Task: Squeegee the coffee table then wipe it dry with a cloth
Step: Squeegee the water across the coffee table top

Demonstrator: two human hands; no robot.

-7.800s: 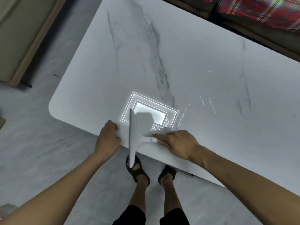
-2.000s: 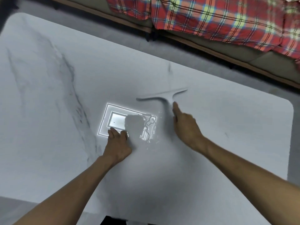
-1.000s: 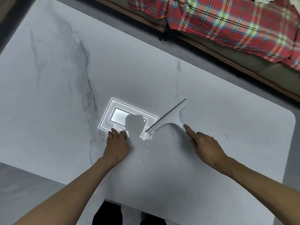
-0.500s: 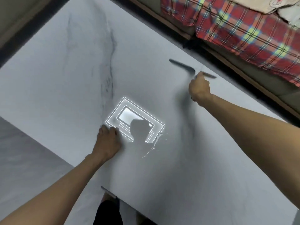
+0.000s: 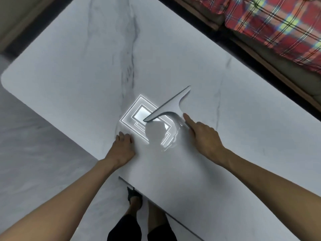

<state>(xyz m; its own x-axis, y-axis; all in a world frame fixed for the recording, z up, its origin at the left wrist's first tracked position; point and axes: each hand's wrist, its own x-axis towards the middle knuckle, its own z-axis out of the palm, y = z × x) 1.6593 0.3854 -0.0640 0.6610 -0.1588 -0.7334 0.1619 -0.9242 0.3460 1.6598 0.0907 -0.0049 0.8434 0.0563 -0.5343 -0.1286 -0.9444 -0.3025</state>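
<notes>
Right hand (image 5: 205,136) clamped on squeegee (image 5: 166,108); water (image 5: 171,143) pooled at its 6 o'clock; left hand (image 5: 121,146) flat on surface (image 5: 78,70). Cloth wipe pending.

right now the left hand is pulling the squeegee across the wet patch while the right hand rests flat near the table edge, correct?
Not quite: the hands are swapped. In the head view the right hand holds the squeegee over the wet patch, while the left hand rests flat on the coffee table near its edge.
</notes>
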